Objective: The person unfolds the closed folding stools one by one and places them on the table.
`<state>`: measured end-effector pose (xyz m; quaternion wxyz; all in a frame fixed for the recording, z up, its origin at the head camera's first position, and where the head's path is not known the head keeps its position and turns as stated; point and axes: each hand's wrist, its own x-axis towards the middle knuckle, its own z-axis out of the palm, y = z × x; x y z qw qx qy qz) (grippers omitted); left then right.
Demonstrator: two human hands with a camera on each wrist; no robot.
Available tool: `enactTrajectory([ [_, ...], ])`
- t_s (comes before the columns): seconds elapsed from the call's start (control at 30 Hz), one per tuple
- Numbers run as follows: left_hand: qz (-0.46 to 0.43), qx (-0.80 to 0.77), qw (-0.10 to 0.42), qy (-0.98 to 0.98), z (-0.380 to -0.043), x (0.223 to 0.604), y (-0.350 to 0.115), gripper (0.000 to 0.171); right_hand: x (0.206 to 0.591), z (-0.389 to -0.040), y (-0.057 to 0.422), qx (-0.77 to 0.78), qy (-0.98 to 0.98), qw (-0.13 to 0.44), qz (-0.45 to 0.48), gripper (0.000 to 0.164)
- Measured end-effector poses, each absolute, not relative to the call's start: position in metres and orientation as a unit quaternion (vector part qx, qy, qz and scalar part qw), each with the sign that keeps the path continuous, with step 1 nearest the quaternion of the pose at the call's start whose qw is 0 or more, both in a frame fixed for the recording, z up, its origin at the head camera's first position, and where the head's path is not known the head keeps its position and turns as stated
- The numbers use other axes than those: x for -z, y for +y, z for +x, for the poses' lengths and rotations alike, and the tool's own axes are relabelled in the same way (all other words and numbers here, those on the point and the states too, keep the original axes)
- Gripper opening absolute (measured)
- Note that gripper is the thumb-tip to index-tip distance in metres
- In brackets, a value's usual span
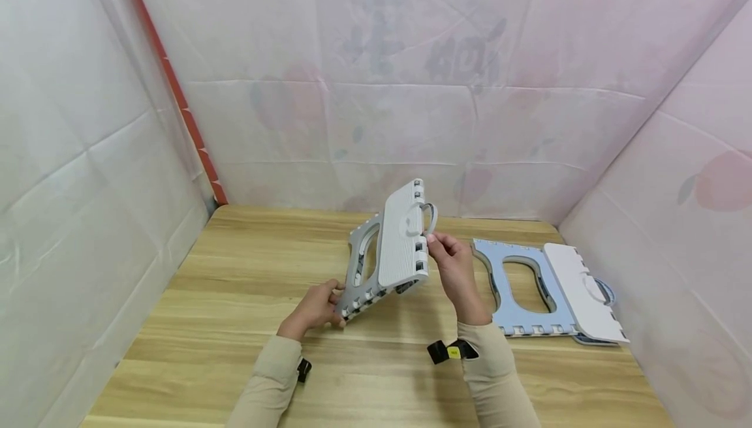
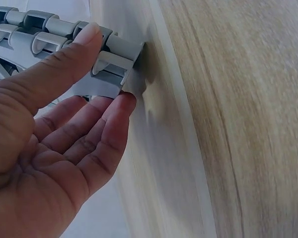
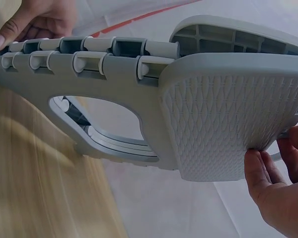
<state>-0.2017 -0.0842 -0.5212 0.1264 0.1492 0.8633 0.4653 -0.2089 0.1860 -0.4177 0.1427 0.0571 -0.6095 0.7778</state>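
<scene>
A grey and white folding stool (image 1: pixel 402 242) is tilted above the table, partly folded, with its ribbed white top panel at an angle to the grey leg panel. My left hand (image 1: pixel 317 307) grips the near lower corner of the leg panel; in the left wrist view the thumb lies over the hinge knuckles (image 2: pixel 111 64) and the fingers are beneath. With its fingertips my right hand (image 1: pixel 458 271) pinches the edge of the top panel, just below the loop handle (image 1: pixel 433 217). The right wrist view shows the woven-textured panel (image 3: pixel 208 119) and those fingertips at its edge.
On the right of the wooden table (image 1: pixel 235 297) a blue and white folding stool (image 1: pixel 529 320) lies flat, close to my right forearm. Patterned pale sheeting (image 1: pixel 264 128) walls in the back and both sides. A dark band with a yellow tag (image 1: pixel 454 352) is at my right wrist.
</scene>
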Motion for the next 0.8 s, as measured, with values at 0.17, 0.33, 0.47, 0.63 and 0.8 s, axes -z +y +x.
enactTrajectory([
  [0.17,0.141,-0.478,0.135,0.857,-0.201,0.523,-0.084,0.075,0.416,-0.209,0.182,-0.773,-0.614,0.143,0.063,0.022],
  [0.33,0.137,-0.490,0.134,0.850,-0.199,0.525,-0.084,0.073,0.414,-0.208,0.176,-0.774,-0.613,0.148,0.060,0.025],
  [0.47,0.132,-0.494,0.133,0.849,-0.198,0.525,-0.085,0.068,0.411,-0.208,0.170,-0.769,-0.617,0.152,0.061,0.023],
  [0.63,0.135,-0.502,0.131,0.844,-0.200,0.526,-0.087,0.064,0.409,-0.211,0.164,-0.760,-0.629,0.150,0.058,0.023],
  [0.8,0.134,-0.513,0.130,0.838,-0.201,0.529,-0.088,0.063,0.407,-0.215,0.160,-0.752,-0.640,0.147,0.062,0.024],
])
